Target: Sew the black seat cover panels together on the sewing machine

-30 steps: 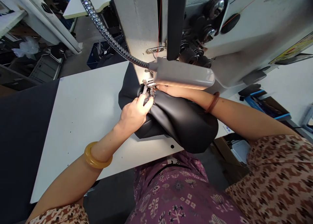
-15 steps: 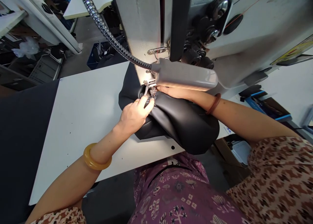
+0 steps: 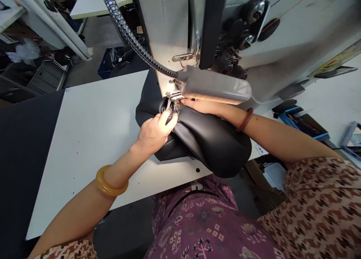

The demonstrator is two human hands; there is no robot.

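A piece of black leather-like material [image 3: 208, 133] lies bunched on the white table, under the presser foot [image 3: 176, 105] of a sewing machine [image 3: 172, 33]. My left hand [image 3: 155, 133] pinches a fold of it just in front of the foot, thumb and forefinger close together. Beyond the foot, to its right, my right hand [image 3: 197, 104] rests on the material; its forefinger reaches near the foot and the other fingers are partly hidden by the lamp and the folds. The grey lamp head [image 3: 216, 85] hangs over the right hand.
The lamp's flexible metal neck [image 3: 132, 40] curves down from the upper left. Dark fabric [image 3: 25, 138] hangs beside the white table's [image 3: 93, 131] left edge. A blue crate [image 3: 107, 61] stands on the floor behind. Boxes [image 3: 304, 123] sit at the right.
The view has shifted slightly. Both hands hold almost the same places on the black material, and a metal part beside the machine's black bar looks blurred.
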